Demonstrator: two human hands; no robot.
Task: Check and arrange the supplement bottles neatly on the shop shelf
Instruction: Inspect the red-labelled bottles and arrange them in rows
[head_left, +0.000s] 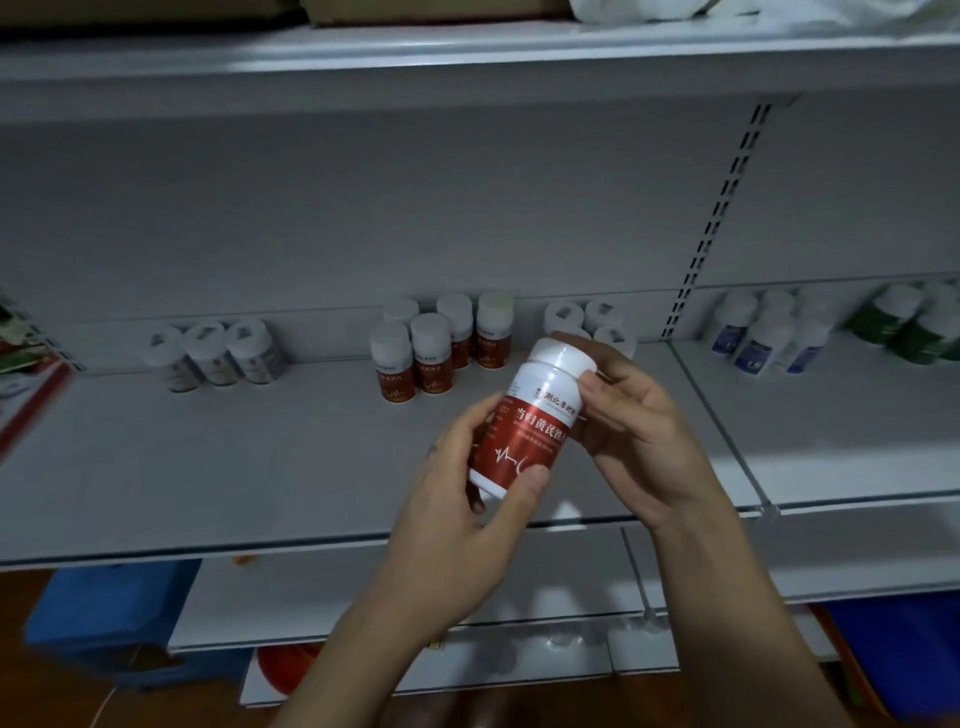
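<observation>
left hand (467, 519) grips base of held bottle (524, 415), right hand (644, 431) pinches it under white cap; bottle tilted above shelf (208, 457). red label reads 当归黄芪, rest hidden by thumb. behind held bottle, matching red bottles (431, 358), print blurred.

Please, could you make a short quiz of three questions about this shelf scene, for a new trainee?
1. True or false: the red-label bottle stands upright on the shelf.
2. Which hand grips it near its white cap? A left, B right, C neither.
3. Fill in: the green bottles stand at the shelf's far ___ end.
Key: 1 false, both hands hold it tilted; 2 B, the right hand, while the left hand holds the base; 3 right.
</observation>
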